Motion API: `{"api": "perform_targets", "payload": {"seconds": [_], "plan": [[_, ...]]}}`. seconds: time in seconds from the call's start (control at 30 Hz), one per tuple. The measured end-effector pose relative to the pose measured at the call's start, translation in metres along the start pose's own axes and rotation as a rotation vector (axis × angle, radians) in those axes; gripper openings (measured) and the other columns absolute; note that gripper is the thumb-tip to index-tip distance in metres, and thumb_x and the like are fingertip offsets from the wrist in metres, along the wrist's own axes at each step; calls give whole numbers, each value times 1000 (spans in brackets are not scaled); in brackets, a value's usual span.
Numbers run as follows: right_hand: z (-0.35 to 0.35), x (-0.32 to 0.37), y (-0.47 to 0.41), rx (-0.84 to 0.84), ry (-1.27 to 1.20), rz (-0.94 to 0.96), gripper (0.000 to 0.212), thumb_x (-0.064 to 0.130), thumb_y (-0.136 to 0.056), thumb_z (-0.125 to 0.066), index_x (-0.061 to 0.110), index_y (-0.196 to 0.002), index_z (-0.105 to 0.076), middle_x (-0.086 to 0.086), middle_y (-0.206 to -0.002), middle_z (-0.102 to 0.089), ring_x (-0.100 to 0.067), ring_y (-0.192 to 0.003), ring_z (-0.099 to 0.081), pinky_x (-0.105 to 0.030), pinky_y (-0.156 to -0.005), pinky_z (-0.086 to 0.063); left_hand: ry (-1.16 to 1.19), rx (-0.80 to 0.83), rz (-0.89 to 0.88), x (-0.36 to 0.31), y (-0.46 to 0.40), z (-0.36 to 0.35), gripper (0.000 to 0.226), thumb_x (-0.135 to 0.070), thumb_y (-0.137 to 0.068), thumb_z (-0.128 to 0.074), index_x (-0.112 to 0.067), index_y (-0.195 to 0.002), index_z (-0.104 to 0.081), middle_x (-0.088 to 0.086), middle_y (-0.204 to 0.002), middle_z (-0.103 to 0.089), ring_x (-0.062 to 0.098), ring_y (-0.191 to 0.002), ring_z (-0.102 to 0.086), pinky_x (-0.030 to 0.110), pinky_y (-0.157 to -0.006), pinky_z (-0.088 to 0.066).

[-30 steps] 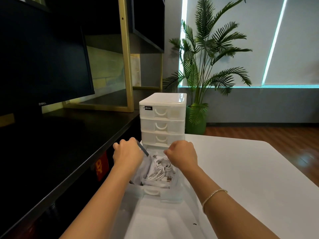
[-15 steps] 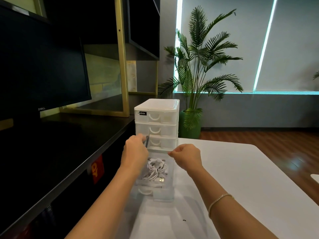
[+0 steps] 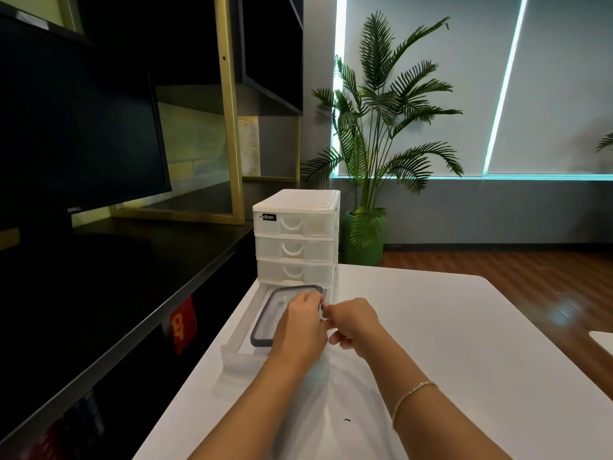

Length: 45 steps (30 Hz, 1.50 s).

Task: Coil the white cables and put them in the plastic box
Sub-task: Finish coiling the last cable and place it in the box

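A clear lid with a grey rim (image 3: 262,328) lies flat over the plastic box, inside the pulled-out bottom drawer (image 3: 234,358) of a white drawer unit (image 3: 295,224). My left hand (image 3: 298,330) rests on the lid's right half, fingers curled at its far right edge. My right hand (image 3: 355,323) pinches the same edge from the right, where a small grey clasp shows between the fingers. The white cables are hidden under the lid and my hands.
The drawer unit stands at the far left of the white table (image 3: 464,360). A black desk (image 3: 116,277) with a dark monitor (image 3: 83,127) runs along the left. A potted palm (image 3: 381,127) stands behind. A small dark speck (image 3: 347,419) lies near my forearms.
The lid, held upright at the left of the box by my left hand, now lies flat over it and covers the cables. Both hands have come together at its right edge.
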State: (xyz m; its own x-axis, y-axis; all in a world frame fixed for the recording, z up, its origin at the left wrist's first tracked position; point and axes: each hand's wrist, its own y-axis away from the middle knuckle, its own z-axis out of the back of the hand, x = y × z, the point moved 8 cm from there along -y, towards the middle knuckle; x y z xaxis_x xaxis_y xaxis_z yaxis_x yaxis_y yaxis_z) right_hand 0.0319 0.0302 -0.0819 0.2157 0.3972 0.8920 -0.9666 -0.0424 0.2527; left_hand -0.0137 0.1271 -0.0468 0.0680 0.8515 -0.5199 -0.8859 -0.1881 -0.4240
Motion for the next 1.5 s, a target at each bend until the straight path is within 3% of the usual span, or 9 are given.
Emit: {"api": "perform_targets", "payload": {"seconds": [0.23,0.37,0.5,0.63,0.83,1.07,1.23,1.37,1.5], "plan": [[-1,2,0,-65,217,60,22,27,-81,-68,5,-84,-68,-4,-70,-64,-12,-47,-55,-20,-47,-42,341,95,207,33,-5,11,46,-17,-81,-70,-17,-123,-54,-3,-109,-60,11,-98,-57,19,-81,-45],[-5,7,-1,-98,278,102,24,31,-79,-69,9,-87,-65,-3,-79,-65,-14,-52,-59,-23,-56,-50,217,-24,363,65,-9,40,32,-15,-89,-61,-9,-120,-57,8,-120,-60,21,-105,-56,24,-81,-42],[-7,15,4,-129,388,144,25,32,-84,-62,17,-69,-49,1,-69,-53,-17,-65,-58,-24,-59,-46,54,139,498,91,-8,27,32,-23,-92,-54,-3,-118,-56,15,-113,-59,24,-88,-57,28,-70,-46],[-9,24,8,-136,498,196,18,31,-87,-58,15,-83,-52,-1,-81,-55,-19,-75,-60,-26,-68,-50,18,163,519,101,-12,19,29,-22,-94,-51,-1,-113,-59,16,-108,-61,24,-83,-55,27,-67,-43],[-13,27,9,-154,561,220,18,32,-88,-59,15,-89,-52,-1,-83,-54,-15,-73,-55,-23,-64,-43,22,140,530,103,-18,21,24,-19,-93,-53,0,-107,-60,16,-101,-62,26,-81,-57,27,-65,-46],[-20,20,4,-95,469,176,22,32,-82,-65,13,-81,-55,-4,-81,-59,-22,-79,-65,-25,-59,-43,-81,123,526,99,-20,30,20,-13,-93,-49,1,-104,-59,17,-106,-61,30,-92,-62,26,-54,-40],[-15,21,5,-176,500,188,25,31,-85,-60,15,-69,-50,-1,-74,-55,-19,-73,-57,-28,-64,-44,-117,83,498,98,-22,34,15,-12,-92,-51,-2,-97,-61,14,-97,-61,22,-71,-52,23,-44,-33],[-19,22,3,-150,570,168,13,26,-87,-56,13,-89,-57,-4,-87,-58,-19,-78,-56,-27,-66,-43,-124,71,510,105,-26,32,17,-13,-92,-53,-4,-102,-64,9,-88,-56,17,-62,-48,21,-43,-33],[-21,20,3,-93,598,136,17,23,-86,-58,12,-99,-61,-5,-98,-65,-20,-79,-57,-27,-66,-43,-134,98,489,113,-32,28,20,-11,-90,-53,-6,-104,-66,11,-98,-62,20,-72,-55,23,-51,-42]]}}
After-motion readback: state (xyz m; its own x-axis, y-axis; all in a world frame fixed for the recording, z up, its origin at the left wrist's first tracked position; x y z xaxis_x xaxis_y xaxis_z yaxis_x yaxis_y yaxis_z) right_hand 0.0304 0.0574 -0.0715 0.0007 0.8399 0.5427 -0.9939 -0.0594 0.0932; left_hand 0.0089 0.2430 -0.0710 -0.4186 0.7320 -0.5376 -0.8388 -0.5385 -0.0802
